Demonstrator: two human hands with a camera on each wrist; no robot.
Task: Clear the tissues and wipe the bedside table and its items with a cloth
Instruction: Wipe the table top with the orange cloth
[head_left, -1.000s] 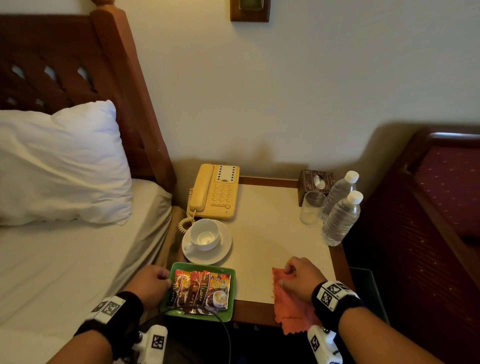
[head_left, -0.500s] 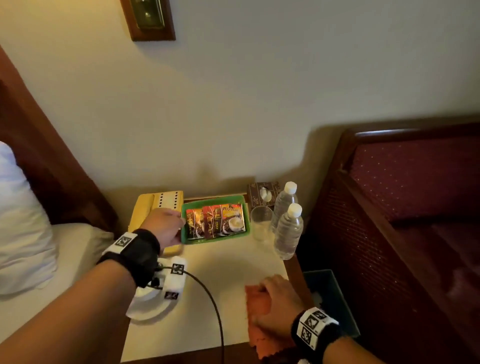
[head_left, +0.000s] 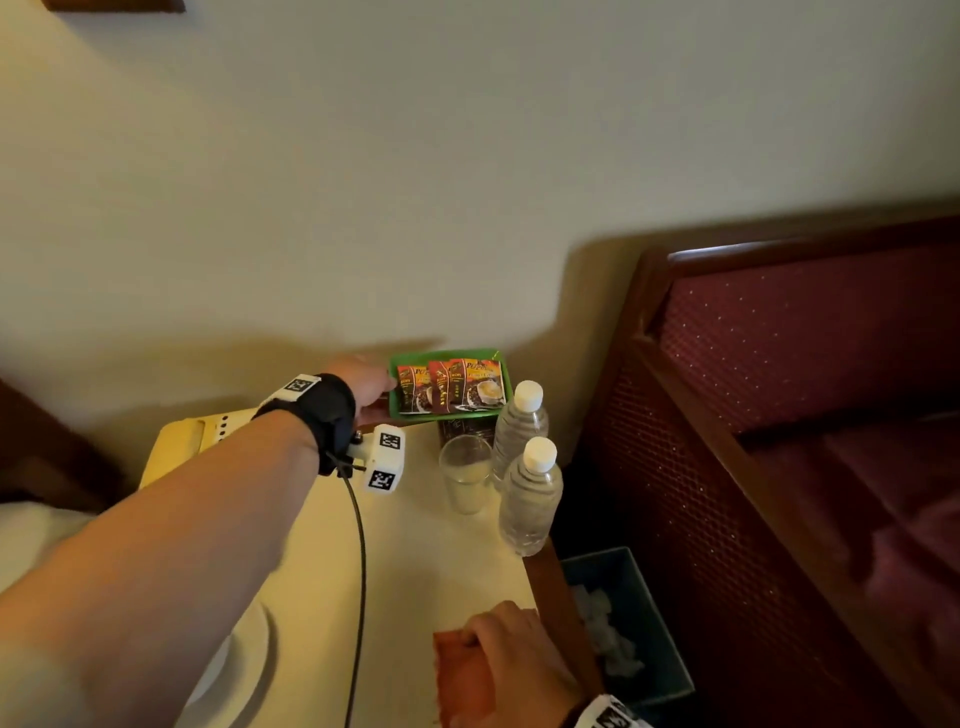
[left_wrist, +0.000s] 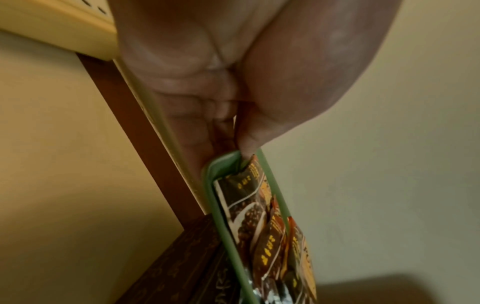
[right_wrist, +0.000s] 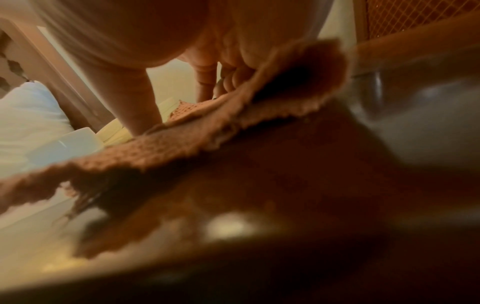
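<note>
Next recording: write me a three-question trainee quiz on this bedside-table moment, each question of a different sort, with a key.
1. True or false: the left hand holds the green tray of coffee sachets above the tissue box.
2. Which lies under the right hand? A) orange cloth B) drinking glass C) telephone
3. How many capped water bottles stand on the bedside table?

Key: 1 true; 2 A; 3 two.
</note>
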